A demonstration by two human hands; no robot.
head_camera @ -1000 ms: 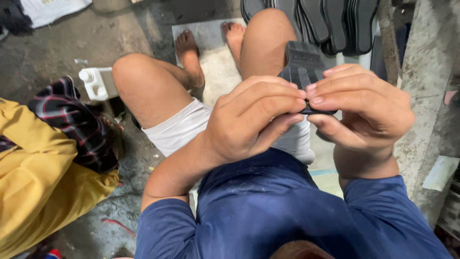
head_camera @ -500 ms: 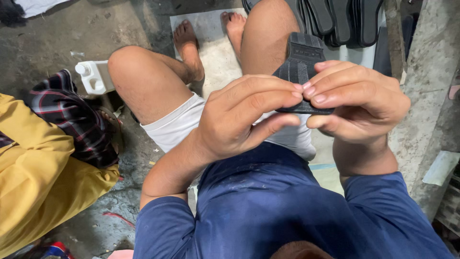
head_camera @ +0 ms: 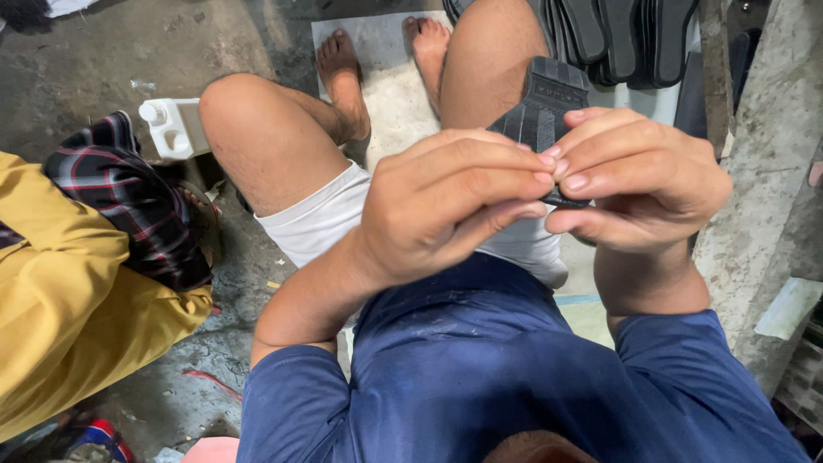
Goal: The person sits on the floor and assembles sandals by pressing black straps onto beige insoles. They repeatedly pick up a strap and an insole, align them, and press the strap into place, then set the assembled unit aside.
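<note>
Sole piece (head_camera: 549, 107) pinched between hands — left (head_camera: 446, 206), right (head_camera: 643, 184).

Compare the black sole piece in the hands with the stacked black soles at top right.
The black sole piece is single, held by the left hand and right hand, ribbed face showing. The stacked soles are many, untouched, standing on edge together. Both are dark and flat.
</note>
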